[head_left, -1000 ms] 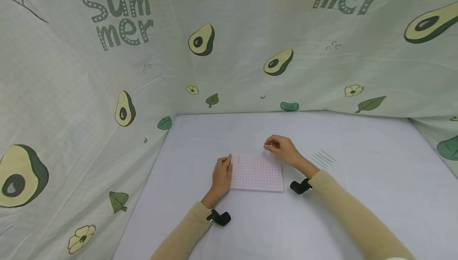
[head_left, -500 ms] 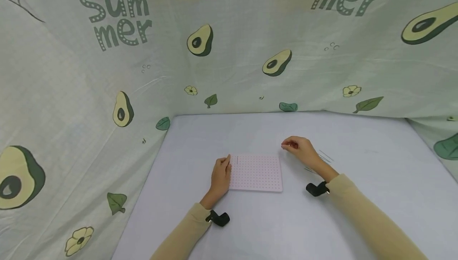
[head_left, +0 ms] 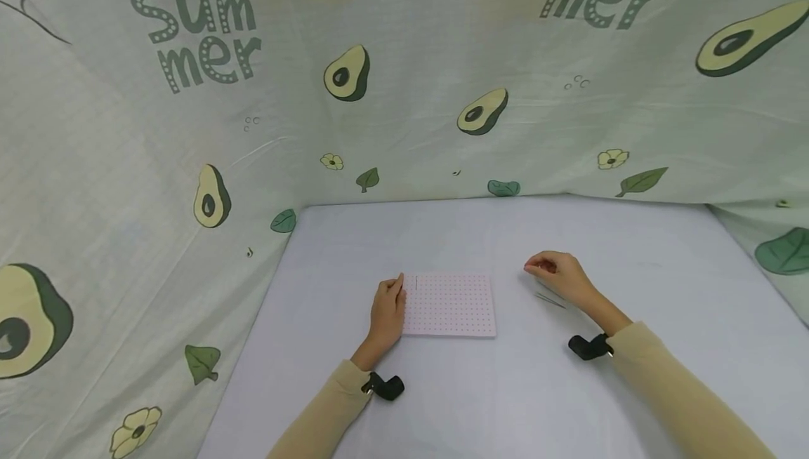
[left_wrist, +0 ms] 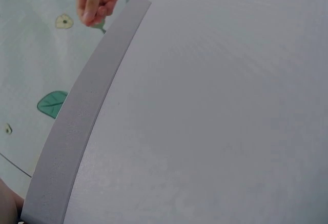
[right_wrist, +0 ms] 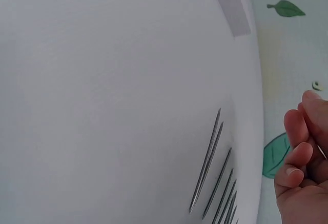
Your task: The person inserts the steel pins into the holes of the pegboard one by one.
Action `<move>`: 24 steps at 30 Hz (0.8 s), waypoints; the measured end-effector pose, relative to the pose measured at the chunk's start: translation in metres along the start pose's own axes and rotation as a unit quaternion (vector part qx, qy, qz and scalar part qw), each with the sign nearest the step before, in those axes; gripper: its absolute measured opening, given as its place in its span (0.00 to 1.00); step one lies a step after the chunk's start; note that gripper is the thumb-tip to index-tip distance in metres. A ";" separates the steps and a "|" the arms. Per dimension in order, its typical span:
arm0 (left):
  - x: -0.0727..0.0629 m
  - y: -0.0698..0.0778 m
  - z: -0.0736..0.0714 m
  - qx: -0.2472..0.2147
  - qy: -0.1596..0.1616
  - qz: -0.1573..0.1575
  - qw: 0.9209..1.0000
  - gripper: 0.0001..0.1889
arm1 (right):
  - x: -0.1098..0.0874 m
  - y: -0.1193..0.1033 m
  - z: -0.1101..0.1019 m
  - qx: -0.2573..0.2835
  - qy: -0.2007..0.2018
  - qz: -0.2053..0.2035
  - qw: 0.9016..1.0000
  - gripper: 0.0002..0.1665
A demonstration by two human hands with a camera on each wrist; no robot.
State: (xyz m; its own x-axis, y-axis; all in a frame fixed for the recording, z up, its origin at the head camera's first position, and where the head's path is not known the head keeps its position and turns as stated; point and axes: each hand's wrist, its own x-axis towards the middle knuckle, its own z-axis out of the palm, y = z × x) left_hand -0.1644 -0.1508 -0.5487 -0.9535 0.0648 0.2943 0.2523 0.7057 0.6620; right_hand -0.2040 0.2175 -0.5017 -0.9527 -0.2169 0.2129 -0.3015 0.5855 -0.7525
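My left hand (head_left: pixel 387 309) holds the left edge of a pale pink pegboard (head_left: pixel 451 308) dotted with rows of small holes. One thin dark stick (head_left: pixel 416 283) shows near the board's upper left corner. To the right of the board, my right hand (head_left: pixel 564 278) hovers with its fingers curled, and I see nothing between them. Below it lie several thin grey sticks (right_wrist: pixel 206 162) with pointed ends, side by side on the table. In the head view the right hand and wrist partly cover these sticks. Only a sliver of my left hand (left_wrist: pixel 7 203) shows in the left wrist view.
A white-covered table (head_left: pixel 442 396) carries everything. Behind and to its left hangs a pale green cloth (head_left: pixel 404 80) printed with avocados, leaves and lettering. Each wrist wears a small black camera (head_left: pixel 387 387).
My right hand has moved right, from above the board's far right corner to over the sticks. My left hand stays at the board's left edge. The head view has shifted slightly.
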 end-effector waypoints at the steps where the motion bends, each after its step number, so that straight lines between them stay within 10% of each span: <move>1: 0.000 0.000 0.000 -0.001 0.000 -0.001 1.000 0.22 | -0.002 0.001 -0.001 0.002 -0.001 -0.001 1.000 0.08; 24: -0.002 0.002 0.000 0.001 0.011 0.011 1.000 0.21 | -0.047 0.016 -0.006 0.004 -0.012 0.035 0.999 0.07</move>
State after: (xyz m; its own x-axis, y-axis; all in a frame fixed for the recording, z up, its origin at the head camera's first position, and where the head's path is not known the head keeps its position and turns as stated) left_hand -0.1617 -0.1494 -0.5478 -0.9436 0.0652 0.3247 0.2737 0.7054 0.6538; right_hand -0.1639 0.2418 -0.5199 -0.9700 -0.1945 0.1455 -0.2345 0.5931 -0.7702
